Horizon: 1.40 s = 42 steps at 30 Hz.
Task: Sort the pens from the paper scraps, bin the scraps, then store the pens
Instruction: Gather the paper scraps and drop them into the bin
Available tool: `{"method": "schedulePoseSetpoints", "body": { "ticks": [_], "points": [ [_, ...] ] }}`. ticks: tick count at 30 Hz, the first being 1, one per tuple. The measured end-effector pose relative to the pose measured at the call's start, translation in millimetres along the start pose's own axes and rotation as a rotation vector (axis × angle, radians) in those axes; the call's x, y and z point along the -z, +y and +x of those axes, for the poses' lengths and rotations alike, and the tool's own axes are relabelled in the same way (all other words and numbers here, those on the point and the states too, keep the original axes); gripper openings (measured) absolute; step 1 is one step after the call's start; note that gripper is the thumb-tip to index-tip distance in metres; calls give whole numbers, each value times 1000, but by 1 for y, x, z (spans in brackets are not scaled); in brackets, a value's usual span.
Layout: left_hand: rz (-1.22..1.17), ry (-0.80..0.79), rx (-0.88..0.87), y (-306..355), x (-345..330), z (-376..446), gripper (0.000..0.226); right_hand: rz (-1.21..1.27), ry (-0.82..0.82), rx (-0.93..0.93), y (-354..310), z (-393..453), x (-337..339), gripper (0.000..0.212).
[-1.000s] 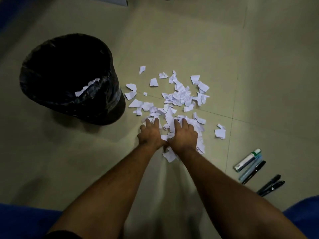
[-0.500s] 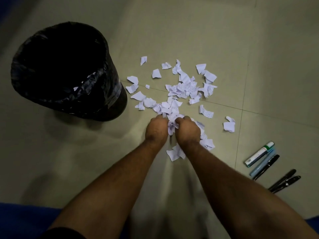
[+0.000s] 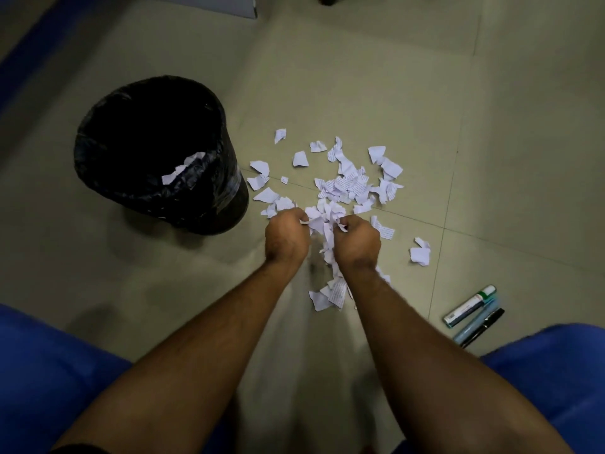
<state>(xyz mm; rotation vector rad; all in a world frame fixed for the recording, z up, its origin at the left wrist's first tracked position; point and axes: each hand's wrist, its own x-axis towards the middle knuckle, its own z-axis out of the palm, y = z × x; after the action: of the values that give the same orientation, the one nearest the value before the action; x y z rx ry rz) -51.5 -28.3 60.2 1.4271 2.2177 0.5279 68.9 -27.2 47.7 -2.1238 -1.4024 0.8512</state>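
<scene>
Both fists, left hand point(image 3: 286, 239) and right hand point(image 3: 359, 242), clutch a bunch of paper scraps point(image 3: 322, 224) at centre. Loose scraps point(image 3: 350, 185) lie toward one o'clock, the bin point(image 3: 209, 191) at ten, pens point(image 3: 473, 314) at four.

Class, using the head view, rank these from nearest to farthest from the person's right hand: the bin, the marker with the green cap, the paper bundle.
From the right hand:
1. Paper bundle, gripped between both hands.
2. Marker, lower right on the floor.
3. Bin, far left.
</scene>
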Motion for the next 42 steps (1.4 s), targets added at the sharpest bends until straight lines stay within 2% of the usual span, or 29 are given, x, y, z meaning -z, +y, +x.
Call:
{"method": "schedulePoseSetpoints", "body": {
  "ticks": [6,12,17,19,23,26,31,36,38,42],
  "points": [
    [-221,130,-4,22,68,5,19,247,18,68,-63,-10,24,15],
    [-385,330,44,32,156,25,14,452,14,225,-164,-21,22,16],
    [-428,508,126,10,216,54,10,452,-87,373,-236,-34,-4,12],
    [-372,501,137,0,231,68,14,341,-126,445,-254,-37,-18,14],
    [-271,391,165,-20,240,86,11,95,-252,545,-270,-31,-35,18],
    [-201,396,189,-32,241,87,11,-46,-319,611,-278,-32,-38,16],
    [-149,368,139,-36,234,80,20,41,-230,575,-276,-33,-36,24],
    [-509,279,61,-8,220,80,15,313,-27,413,-258,-26,-10,18],
    [-553,242,9,9,208,79,16,386,36,349,-242,-20,2,17],
    [-490,87,-57,35,150,73,19,323,85,196,-181,-1,17,19]
  ]
}}
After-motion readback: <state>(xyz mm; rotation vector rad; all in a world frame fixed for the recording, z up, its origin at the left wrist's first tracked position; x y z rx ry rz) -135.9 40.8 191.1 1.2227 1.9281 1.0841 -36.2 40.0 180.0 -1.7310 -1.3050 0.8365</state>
